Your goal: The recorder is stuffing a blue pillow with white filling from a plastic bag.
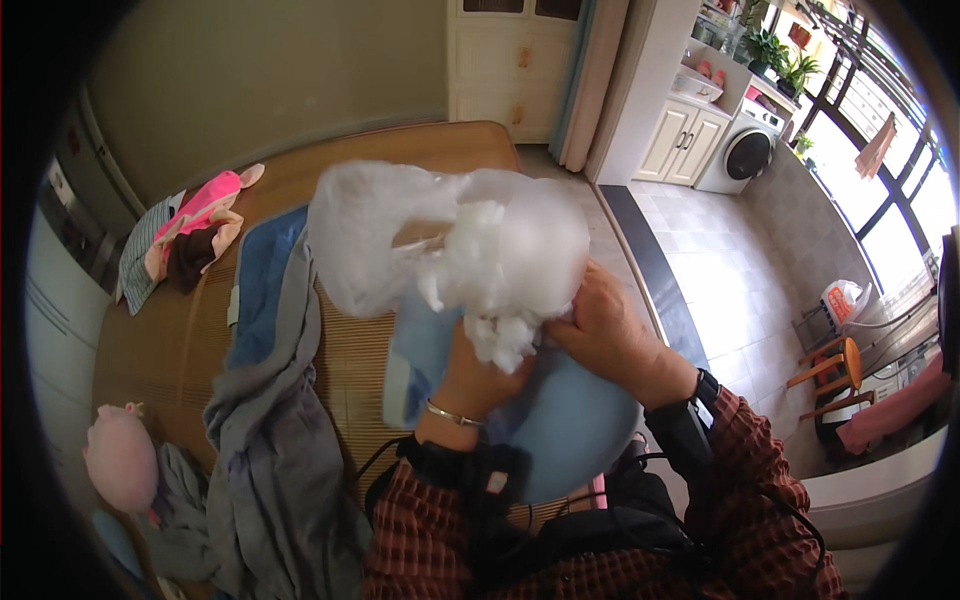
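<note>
A clear, cloudy plastic bag (365,240) is lifted in front of me, bulging and somewhat blurred. White fluffy stuffing (485,255) fills its right part, and loose tufts hang at its lower edge. My right hand (610,325) is closed at the bag's lower right side, fingers curled inward. Under the tufts is my left hand (475,375), with a bangle at the wrist; its fingers are hidden by the stuffing. Below both hands a rounded light blue fabric cushion (575,430) rests near my lap, its upper part covered by the hands and stuffing.
The bed has a brown woven mat (355,400). On its left lie a grey blanket (265,440), a pink plush toy (120,455) and a heap of clothes (205,225). To the right, beyond a dark floor strip (655,260), stand a washing machine (740,150) and a wooden stool (835,365).
</note>
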`<action>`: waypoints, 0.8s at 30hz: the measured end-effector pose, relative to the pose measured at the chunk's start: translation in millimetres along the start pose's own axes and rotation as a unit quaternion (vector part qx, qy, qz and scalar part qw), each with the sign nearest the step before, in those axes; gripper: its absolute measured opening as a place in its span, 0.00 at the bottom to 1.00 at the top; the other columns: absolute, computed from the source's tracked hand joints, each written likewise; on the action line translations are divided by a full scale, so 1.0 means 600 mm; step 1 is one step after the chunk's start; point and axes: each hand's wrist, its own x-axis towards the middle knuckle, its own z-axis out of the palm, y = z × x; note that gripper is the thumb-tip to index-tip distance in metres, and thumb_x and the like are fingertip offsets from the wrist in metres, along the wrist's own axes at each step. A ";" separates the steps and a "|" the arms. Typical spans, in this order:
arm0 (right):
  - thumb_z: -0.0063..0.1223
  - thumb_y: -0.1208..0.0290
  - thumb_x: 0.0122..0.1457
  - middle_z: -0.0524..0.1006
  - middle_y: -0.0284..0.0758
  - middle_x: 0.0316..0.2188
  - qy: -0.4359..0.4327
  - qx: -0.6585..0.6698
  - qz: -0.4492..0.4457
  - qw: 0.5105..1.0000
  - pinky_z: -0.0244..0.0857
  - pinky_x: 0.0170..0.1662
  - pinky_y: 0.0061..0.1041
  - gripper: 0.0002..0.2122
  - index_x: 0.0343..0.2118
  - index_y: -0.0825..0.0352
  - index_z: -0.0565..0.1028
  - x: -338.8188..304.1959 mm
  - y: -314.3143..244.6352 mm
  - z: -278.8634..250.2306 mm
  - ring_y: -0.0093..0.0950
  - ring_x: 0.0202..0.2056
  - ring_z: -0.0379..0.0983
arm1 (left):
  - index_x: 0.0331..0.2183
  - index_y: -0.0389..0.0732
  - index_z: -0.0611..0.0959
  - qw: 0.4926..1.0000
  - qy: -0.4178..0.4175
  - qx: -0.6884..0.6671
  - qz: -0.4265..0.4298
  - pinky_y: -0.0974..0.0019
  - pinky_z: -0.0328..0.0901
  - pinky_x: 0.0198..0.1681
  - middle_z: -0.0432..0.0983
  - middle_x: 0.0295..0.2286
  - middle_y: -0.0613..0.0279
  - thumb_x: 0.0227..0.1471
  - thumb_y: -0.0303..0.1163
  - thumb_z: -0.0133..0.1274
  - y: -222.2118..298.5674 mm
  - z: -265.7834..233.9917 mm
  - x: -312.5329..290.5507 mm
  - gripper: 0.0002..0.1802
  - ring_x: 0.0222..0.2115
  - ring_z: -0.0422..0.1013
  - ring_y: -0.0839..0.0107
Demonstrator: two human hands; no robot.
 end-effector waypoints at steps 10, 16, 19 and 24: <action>0.51 0.76 0.44 0.73 0.45 0.34 -0.140 -0.023 0.093 0.985 0.62 0.47 0.36 0.13 0.36 0.68 0.73 -0.123 0.036 0.123 0.45 0.41 0.68 | 0.33 0.45 0.78 0.965 -0.106 0.039 -0.236 0.53 0.67 0.31 0.76 0.30 0.53 0.42 0.34 0.49 0.023 0.043 -0.109 0.12 0.29 0.73 0.53; 0.50 0.73 0.48 0.74 0.44 0.37 -0.299 0.142 0.166 0.929 0.63 0.48 0.32 0.12 0.37 0.67 0.74 -0.068 0.039 0.086 0.39 0.42 0.70 | 0.29 0.44 0.79 0.971 -0.086 -0.046 -0.217 0.54 0.66 0.28 0.74 0.25 0.52 0.38 0.31 0.52 0.023 0.018 -0.095 0.10 0.26 0.71 0.51; 0.50 0.69 0.52 0.74 0.38 0.39 -0.370 0.114 -0.051 0.921 0.63 0.48 0.30 0.12 0.39 0.66 0.73 -0.073 0.070 0.104 0.33 0.41 0.71 | 0.27 0.40 0.77 0.970 -0.057 -0.140 -0.188 0.53 0.64 0.30 0.73 0.24 0.52 0.34 0.27 0.51 0.030 0.006 -0.080 0.09 0.27 0.69 0.50; 0.49 0.73 0.48 0.76 0.38 0.27 -0.353 0.137 -0.007 0.926 0.67 0.37 0.29 0.07 0.28 0.66 0.75 -0.170 0.116 0.134 0.36 0.30 0.72 | 0.22 0.37 0.71 0.955 -0.123 -0.208 -0.173 0.57 0.61 0.28 0.68 0.21 0.54 0.29 0.24 0.48 0.045 -0.006 -0.056 0.09 0.23 0.65 0.53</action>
